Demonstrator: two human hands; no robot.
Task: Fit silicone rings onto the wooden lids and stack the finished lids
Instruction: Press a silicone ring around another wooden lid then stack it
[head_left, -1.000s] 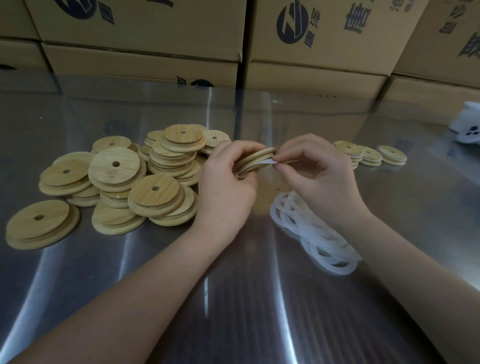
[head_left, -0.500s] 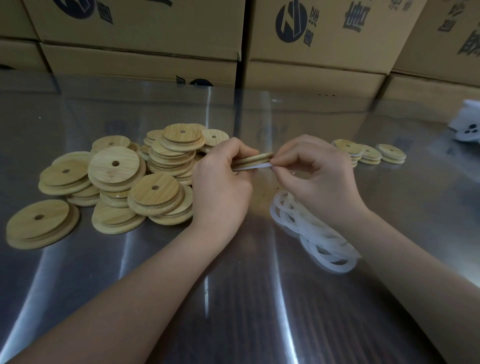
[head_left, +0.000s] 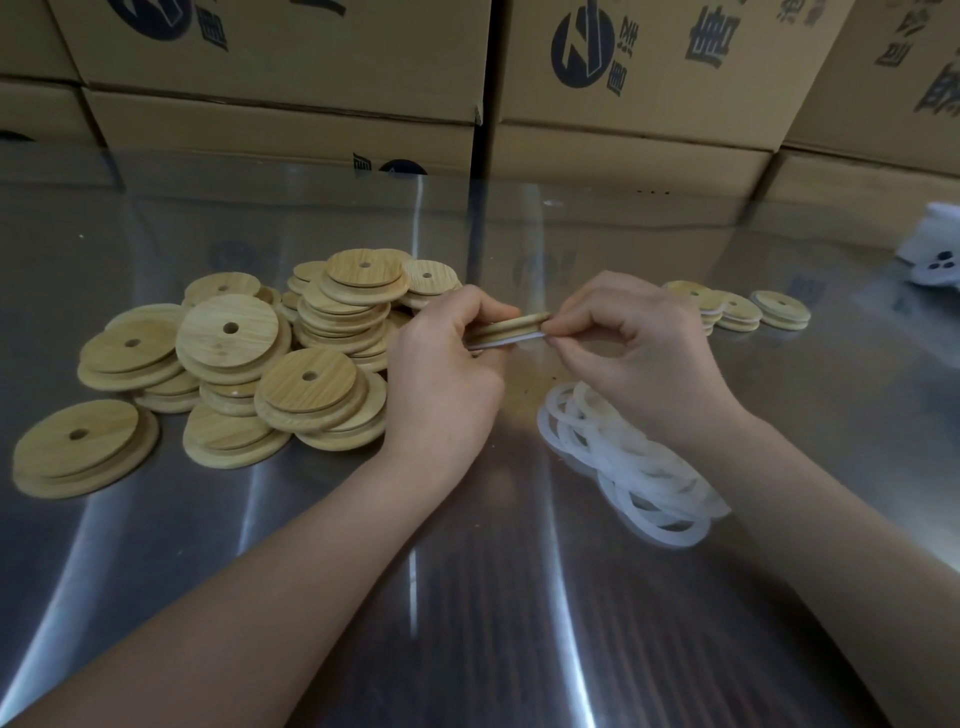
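Both hands hold one wooden lid (head_left: 511, 325) edge-on above the table centre. My left hand (head_left: 447, 374) grips its left side. My right hand (head_left: 639, 353) pinches its right edge together with a white silicone ring (head_left: 511, 340) that runs along the lid's underside. A heap of bare wooden lids (head_left: 249, 358), each with a small centre hole, lies to the left. Loose white silicone rings (head_left: 634, 467) are piled under my right wrist. Lids with rings fitted (head_left: 743, 310) sit in low stacks at the right rear.
The work surface is a shiny steel table (head_left: 467, 597). Cardboard boxes (head_left: 623, 78) form a wall along its far edge. A white object with three dark holes (head_left: 935, 254) sits at the far right edge.
The lid has tilted from slanted to nearly level between my hands, and the ring now lies closer along its lower edge. Both hands stayed in place.
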